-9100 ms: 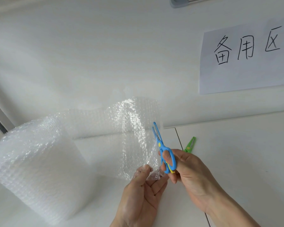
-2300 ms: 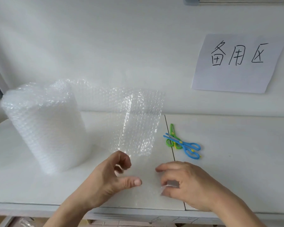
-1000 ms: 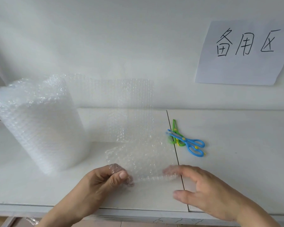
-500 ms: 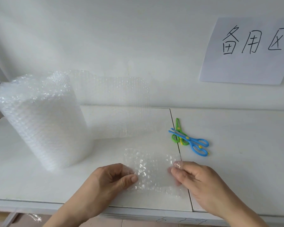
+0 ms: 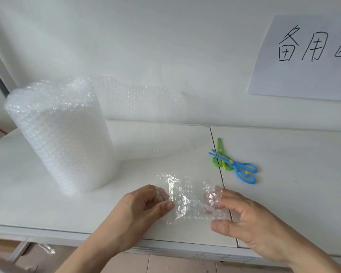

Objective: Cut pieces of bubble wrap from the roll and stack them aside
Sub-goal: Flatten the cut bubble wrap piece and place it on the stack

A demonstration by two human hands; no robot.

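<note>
**Cut sheet held low over the bench front, ready to set aside**

I see the cut piece of bubble wrap spread between both hands just above the front edge of the bench. My left hand has its grip clenched on the piece's left edge, thumb over the film and fingers curled behind it. My right hand takes the right edge more loosely: the fingertips are under or wrapped in the film, the thumb stands off below it, so I judge this a light pinch, not a firm one.

The roll stands upright at the left of the bench, its loose tail running rightward along the wall. The blue scissors lie across the green scissors on the bench, right of the piece and clear of both hands.

The piece will handle as almost weightless, limp and slick; it creases near the left thumb already. I judge it best held by two opposite edges, as now, and kept taut so it lays flat. Too hard a pinch would pop bubbles; too soft and it could slide out or drift when released. I see no stack yet on the bench.
</note>
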